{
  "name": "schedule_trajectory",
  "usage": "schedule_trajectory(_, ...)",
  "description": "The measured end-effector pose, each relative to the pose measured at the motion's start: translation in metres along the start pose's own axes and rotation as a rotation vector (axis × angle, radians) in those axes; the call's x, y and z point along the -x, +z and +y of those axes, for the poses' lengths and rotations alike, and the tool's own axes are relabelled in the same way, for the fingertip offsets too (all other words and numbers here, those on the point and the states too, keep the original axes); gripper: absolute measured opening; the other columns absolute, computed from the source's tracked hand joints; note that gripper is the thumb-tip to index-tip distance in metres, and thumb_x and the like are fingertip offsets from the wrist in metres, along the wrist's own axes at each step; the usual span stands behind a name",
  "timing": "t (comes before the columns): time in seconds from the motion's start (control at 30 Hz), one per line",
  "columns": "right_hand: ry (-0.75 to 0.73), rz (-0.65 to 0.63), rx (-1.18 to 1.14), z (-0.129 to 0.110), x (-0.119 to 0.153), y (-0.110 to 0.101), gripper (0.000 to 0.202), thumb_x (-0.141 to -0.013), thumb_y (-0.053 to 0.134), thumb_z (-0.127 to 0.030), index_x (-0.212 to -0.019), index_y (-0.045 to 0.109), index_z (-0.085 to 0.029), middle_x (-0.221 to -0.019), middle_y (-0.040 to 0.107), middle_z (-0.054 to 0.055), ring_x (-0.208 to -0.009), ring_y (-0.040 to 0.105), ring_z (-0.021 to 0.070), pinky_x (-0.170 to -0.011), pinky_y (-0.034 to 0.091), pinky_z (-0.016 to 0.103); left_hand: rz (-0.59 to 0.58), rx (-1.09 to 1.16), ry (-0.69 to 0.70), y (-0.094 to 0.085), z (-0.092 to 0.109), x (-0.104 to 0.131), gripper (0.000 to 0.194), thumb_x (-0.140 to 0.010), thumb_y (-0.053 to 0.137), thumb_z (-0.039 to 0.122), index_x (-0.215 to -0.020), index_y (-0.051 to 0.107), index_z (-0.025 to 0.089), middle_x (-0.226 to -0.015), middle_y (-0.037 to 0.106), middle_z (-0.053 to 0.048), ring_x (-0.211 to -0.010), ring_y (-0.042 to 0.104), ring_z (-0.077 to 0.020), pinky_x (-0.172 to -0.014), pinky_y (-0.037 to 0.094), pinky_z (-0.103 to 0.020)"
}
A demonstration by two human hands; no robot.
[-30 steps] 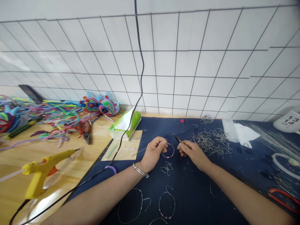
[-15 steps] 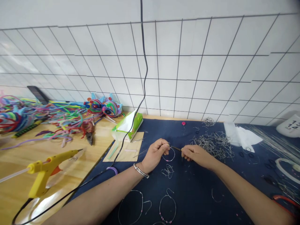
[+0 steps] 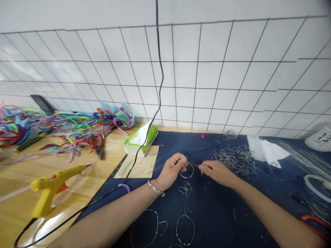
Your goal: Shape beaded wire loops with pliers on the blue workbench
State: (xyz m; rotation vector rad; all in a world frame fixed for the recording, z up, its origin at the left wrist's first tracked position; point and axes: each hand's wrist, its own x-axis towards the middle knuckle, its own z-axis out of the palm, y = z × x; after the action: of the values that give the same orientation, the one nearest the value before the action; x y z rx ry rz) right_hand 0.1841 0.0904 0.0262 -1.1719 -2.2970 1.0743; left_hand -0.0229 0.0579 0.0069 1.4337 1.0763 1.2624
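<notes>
Pinched in my left hand (image 3: 173, 169) is a small wire ring (image 3: 191, 175) with pink beads along its lower edge. My right hand (image 3: 214, 170) is closed on a slim dark pointed tool, perhaps tweezers (image 3: 194, 164), whose tip meets the ring's top by my left fingertips. Below my hands lies a little tangle of wire (image 3: 185, 188). Nearer to me rest a beaded wire ring (image 3: 185, 230) with pink beads and a larger wire ring (image 3: 157, 225). My right fingers hide the tool's grip end.
A heap of bent wires (image 3: 236, 160) lies right of my hands on the dark blue cloth (image 3: 214, 213). At left are a yellow glue gun (image 3: 55, 186), pliers (image 3: 99, 151) and colourful pipe cleaners (image 3: 74, 132). A black cable (image 3: 160, 79) hangs past the tissue pack (image 3: 142, 139).
The tool in my right hand has shifted and tilted very slightly against the ring. My left hand stays in place, and the view has moved a touch.
</notes>
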Motion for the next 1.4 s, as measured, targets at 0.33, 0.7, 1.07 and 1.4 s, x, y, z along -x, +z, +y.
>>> schedule_trajectory(0.33, 0.006, 0.069, 0.028, 0.002, -0.001, 0.004, 0.040, -0.084, 0.039, -0.050, -0.068, 0.059, -0.019, -0.058, 0.052, -0.002, -0.055, 0.047, 0.0119, -0.052, 0.032, 0.023, -0.029, 0.104, -0.046, 0.000, -0.005, -0.002, 0.022, -0.083, 0.051, 0.034, -0.077, 0.053, 0.013, -0.062, 0.054, 0.001, -0.055, 0.048, -0.0084, -0.055, 0.039, -0.021)
schedule_trajectory(0.7, -0.003, 0.096, 0.092, 0.004, -0.002, 0.009, 0.040, -0.086, 0.036, -0.049, -0.069, 0.057, -0.019, -0.063, 0.054, -0.002, -0.058, 0.047, 0.0122, -0.054, 0.031, 0.024, 0.004, 0.184, -0.089, 0.001, -0.010, -0.003, 0.019, -0.076, 0.062, 0.030, -0.079, 0.053, 0.014, -0.061, 0.057, 0.001, -0.054, 0.051, -0.0078, -0.053, 0.040, -0.019)
schedule_trajectory(1.07, 0.085, 0.161, 0.048, 0.006, -0.003, 0.009, 0.039, -0.084, 0.038, -0.051, -0.072, 0.056, -0.019, -0.061, 0.050, -0.003, -0.057, 0.045, 0.0113, -0.053, 0.031, 0.023, 0.095, 0.201, -0.084, 0.000, -0.018, -0.006, 0.017, -0.075, 0.063, 0.026, -0.086, 0.058, 0.014, -0.064, 0.057, 0.001, -0.057, 0.051, -0.0074, -0.053, 0.040, -0.018)
schedule_trajectory(1.4, -0.073, 0.100, 0.103, -0.004, -0.001, 0.038, 0.013, -0.075, 0.056, -0.030, -0.080, 0.061, -0.019, -0.072, 0.057, -0.002, -0.066, 0.051, 0.0109, -0.063, 0.037, 0.023, 0.252, 0.193, -0.094, -0.004, -0.030, -0.012, 0.020, -0.076, 0.061, 0.031, -0.085, 0.059, 0.014, -0.071, 0.060, -0.002, -0.060, 0.054, -0.0088, -0.054, 0.042, -0.019)
